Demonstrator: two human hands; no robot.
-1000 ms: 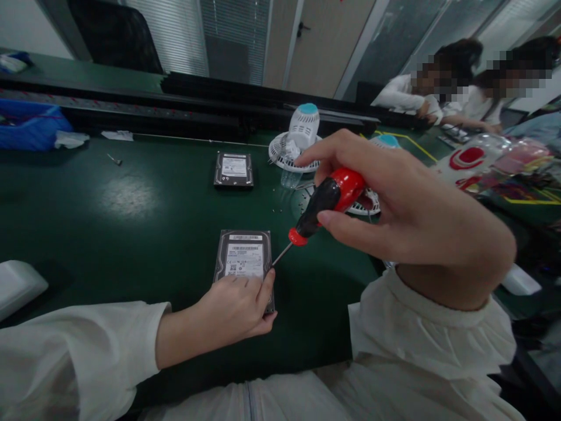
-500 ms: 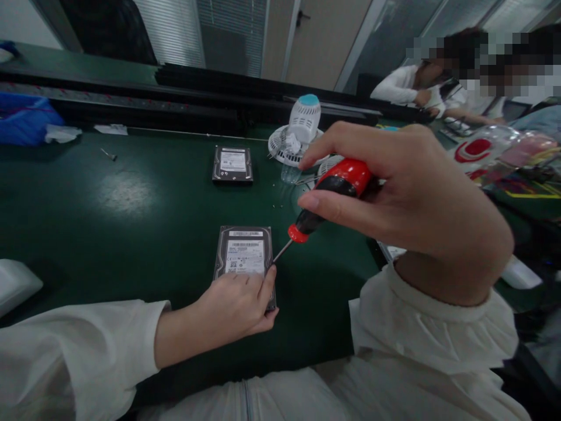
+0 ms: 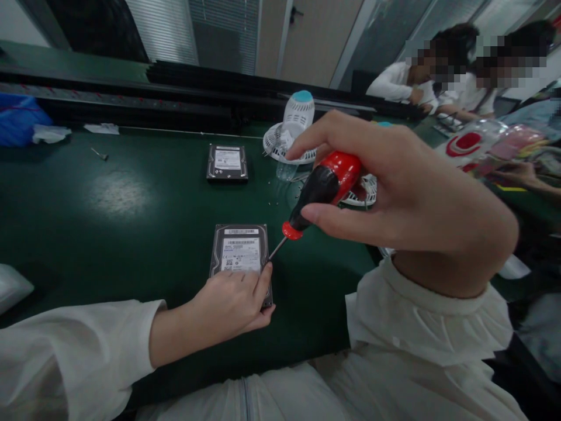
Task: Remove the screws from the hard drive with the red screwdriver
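On the worktop (image 3: pixel 166 228), the near hard drive (image 3: pixel 241 248) lies partly under the left hand (image 3: pixel 232 299), in front of the far hard drive (image 3: pixel 227 162) and left of the screwdriver (image 3: pixel 322 188).

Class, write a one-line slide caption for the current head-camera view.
Left hand across the nearer hard drive, right hand holding a red-and-black screwdriver with its tip at the drive's edge.

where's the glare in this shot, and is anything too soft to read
In the head view, a pale glare patch lies on the green table; in that view, the near hard drive's smallest label print is too soft to read.
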